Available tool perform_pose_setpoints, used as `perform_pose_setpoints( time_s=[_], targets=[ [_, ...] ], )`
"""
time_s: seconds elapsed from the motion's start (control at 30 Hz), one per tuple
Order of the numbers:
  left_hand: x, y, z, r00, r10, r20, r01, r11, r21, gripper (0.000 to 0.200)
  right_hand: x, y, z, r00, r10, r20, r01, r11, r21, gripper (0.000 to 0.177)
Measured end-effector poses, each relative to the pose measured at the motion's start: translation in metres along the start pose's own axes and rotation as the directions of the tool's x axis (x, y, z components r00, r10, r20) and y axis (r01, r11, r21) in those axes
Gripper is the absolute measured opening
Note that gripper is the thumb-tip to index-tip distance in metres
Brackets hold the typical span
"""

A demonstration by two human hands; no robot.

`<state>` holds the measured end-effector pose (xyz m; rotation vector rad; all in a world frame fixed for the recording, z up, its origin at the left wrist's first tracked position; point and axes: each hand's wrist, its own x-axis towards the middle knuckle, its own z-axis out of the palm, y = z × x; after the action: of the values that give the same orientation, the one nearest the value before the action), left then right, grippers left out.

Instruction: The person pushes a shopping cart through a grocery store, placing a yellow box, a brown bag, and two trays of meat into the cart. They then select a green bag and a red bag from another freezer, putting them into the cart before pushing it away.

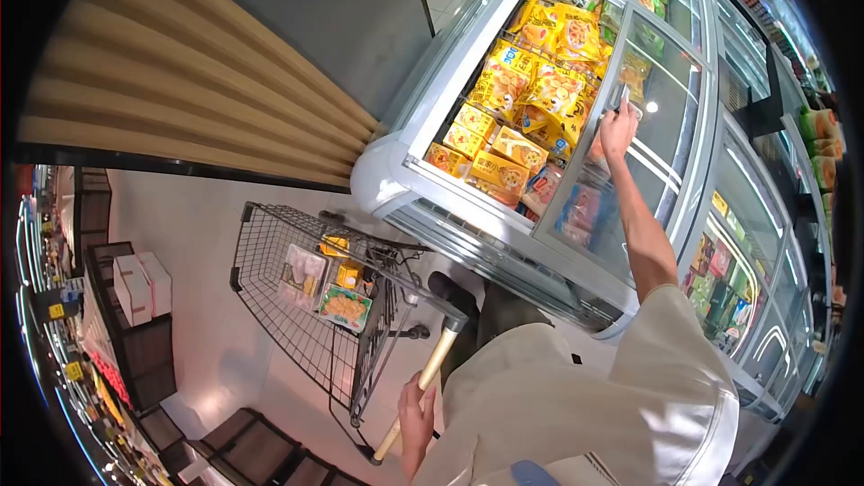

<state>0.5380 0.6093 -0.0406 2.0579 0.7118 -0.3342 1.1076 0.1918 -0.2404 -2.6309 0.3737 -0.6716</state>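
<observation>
L hand: left hand (415, 423) at 6 o'clock, fingers wrapped tog. round the pale handlebar (437, 362).
R hand: right hand (617, 130) at 2 o'clock, arm stretched out, fingers bent over the lid grip (624, 95) (can't tell how tight, tips hidden).
Lid: glass lid (605, 165) approx 2 o'clock, covers part of the freezer (382, 173); next to it, uncovered bay at 1 o'clock.
Bay: yellow bags (560, 90) piled; yellow boxes (498, 173) stacked at the bay's 7 o'clock end.
Cart: wire cart (261, 256) at 8 o'clock, beside freezer. Inside: green pack (344, 307), pale pack (303, 272), some small yellow pkgs (335, 246).
Curtain: tan, pleated curtain (180, 63), 10 o'clock.
</observation>
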Motion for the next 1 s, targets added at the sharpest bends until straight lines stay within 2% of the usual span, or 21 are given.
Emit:
perform_pose_setpoints(
  time_s=[0.07, 0.1, 0.13, 0.23, 0.33, 0.43, 0.47, 0.57, 0.6, 0.67, 0.73, 0.8, 0.83, 0.9, 0.93, 0.97, 1.0],
  targets=[
    [-0.005, 0.004, 0.007, 0.999, -0.010, -0.034, 0.013, 0.995, 0.098, 0.045, -0.003, -0.032, -0.005, 1.000, 0.008, 0.030, -0.010, 0.997, 0.074, 0.054],
    [-0.005, 0.005, 0.010, 0.999, -0.009, -0.051, 0.017, 0.989, 0.146, 0.047, -0.003, -0.043, 0.000, 0.999, -0.024, 0.038, 0.021, 0.996, 0.082, 0.054],
    [-0.004, 0.003, 0.011, 0.998, -0.035, -0.048, 0.040, 0.993, 0.109, 0.051, 0.001, -0.053, 0.008, 0.997, -0.055, 0.046, 0.051, 0.995, 0.091, 0.054],
    [-0.006, 0.015, 0.014, 0.995, -0.078, -0.064, 0.092, 0.962, 0.257, 0.055, 0.007, -0.112, 0.033, 0.986, -0.142, 0.086, 0.122, 0.973, 0.198, 0.053],
    [-0.011, 0.015, 0.023, 0.992, -0.063, -0.110, 0.093, 0.953, 0.290, 0.059, 0.013, -0.147, 0.071, 0.968, -0.240, 0.069, 0.219, 0.949, 0.227, 0.052],
    [-0.016, 0.020, 0.034, 0.981, -0.048, -0.190, 0.107, 0.943, 0.316, 0.061, 0.025, -0.181, 0.092, 0.921, -0.381, 0.080, 0.336, 0.881, 0.334, 0.051],
    [-0.018, 0.023, 0.036, 0.976, -0.052, -0.210, 0.120, 0.938, 0.326, 0.062, 0.029, -0.187, 0.110, 0.889, -0.457, 0.002, 0.441, 0.859, 0.258, 0.051],
    [-0.021, 0.030, 0.043, 0.959, -0.055, -0.279, 0.153, 0.927, 0.344, 0.064, 0.037, -0.202, 0.150, 0.833, -0.547, -0.089, 0.553, 0.813, 0.184, 0.051],
    [-0.023, 0.030, 0.045, 0.951, -0.054, -0.305, 0.163, 0.925, 0.343, 0.065, 0.038, -0.211, 0.146, 0.876, -0.483, -0.009, 0.476, 0.861, 0.178, 0.054],
    [-0.026, 0.035, 0.051, 0.933, -0.059, -0.356, 0.185, 0.925, 0.332, 0.066, 0.034, -0.204, 0.155, 0.827, -0.555, -0.089, 0.560, 0.801, 0.212, 0.055],
    [-0.027, 0.039, 0.052, 0.917, -0.059, -0.393, 0.198, 0.926, 0.322, 0.066, 0.031, -0.190, 0.158, 0.759, -0.648, -0.060, 0.627, 0.705, 0.331, 0.054],
    [-0.030, 0.040, 0.052, 0.909, -0.062, -0.412, 0.192, 0.940, 0.284, 0.066, -0.005, -0.204, 0.114, 0.728, -0.680, 0.089, 0.556, 0.662, 0.503, 0.053],
    [-0.031, 0.039, 0.050, 0.908, -0.055, -0.416, 0.179, 0.947, 0.267, 0.066, -0.034, -0.221, 0.068, 0.656, -0.733, 0.181, 0.509, 0.607, 0.610, 0.052],
    [-0.033, 0.034, 0.045, 0.911, -0.031, -0.410, 0.147, 0.956, 0.255, 0.066, -0.120, -0.238, 0.004, 0.592, -0.793, 0.146, 0.334, 0.406, 0.851, 0.043],
    [-0.035, 0.030, 0.043, 0.912, -0.021, -0.409, 0.134, 0.960, 0.247, 0.066, -0.158, -0.260, -0.054, 0.492, -0.781, 0.384, 0.102, 0.490, 0.866, 0.040],
    [-0.037, 0.024, 0.039, 0.918, -0.014, -0.395, 0.117, 0.964, 0.239, 0.066, -0.201, -0.267, -0.078, 0.401, -0.800, 0.446, 0.070, 0.513, 0.856, 0.036],
    [-0.041, 0.017, 0.034, 0.925, -0.005, -0.380, 0.101, 0.967, 0.232, 0.066, -0.227, -0.293, -0.142, 0.283, -0.833, 0.475, 0.101, 0.518, 0.849, 0.035]
  ],
)
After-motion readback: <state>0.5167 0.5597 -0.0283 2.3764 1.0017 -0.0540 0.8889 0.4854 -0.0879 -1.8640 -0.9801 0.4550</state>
